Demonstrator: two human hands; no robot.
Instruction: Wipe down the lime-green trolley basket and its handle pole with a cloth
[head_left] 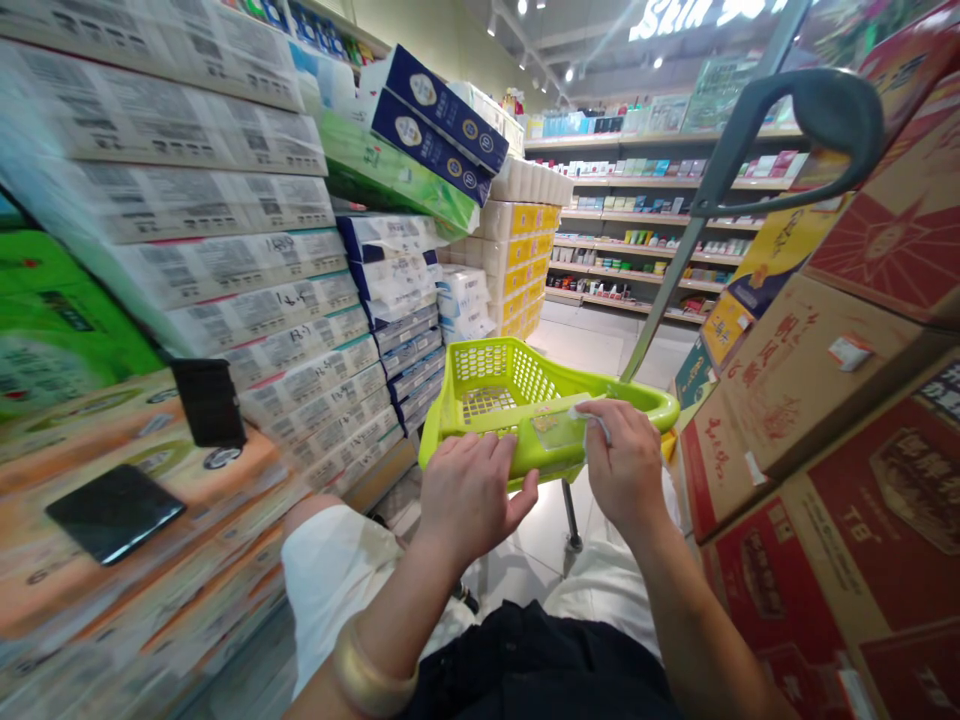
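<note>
Green basket point(559, 452) in front of the person, at knee height, tilted, near wall facing the body. Small printed label point(551, 428) on that near wall, right of centre, looks worn. White wipe point(576, 412) at the label's upper right edge, pinched narrow between right hand point(624, 455) thumb and fingers. Left hand point(466, 490): fingers over the near rim toward its left corner, thumb spread wide; can't tell if it's clamping. Gold bangle on the left forearm point(375, 665).

Metal pole point(660, 300) rises from the basket's right end, grey handle point(712, 175) on top. Left: orange packs point(247, 475) stacked; black flat slab point(116, 512) lying mid-top, black upright object point(208, 402) near the far edge. White wrapped packs point(300, 330) stacked behind. Right: red and brown cartons point(840, 370) piled. Stocked shelves point(637, 185) at the back.
</note>
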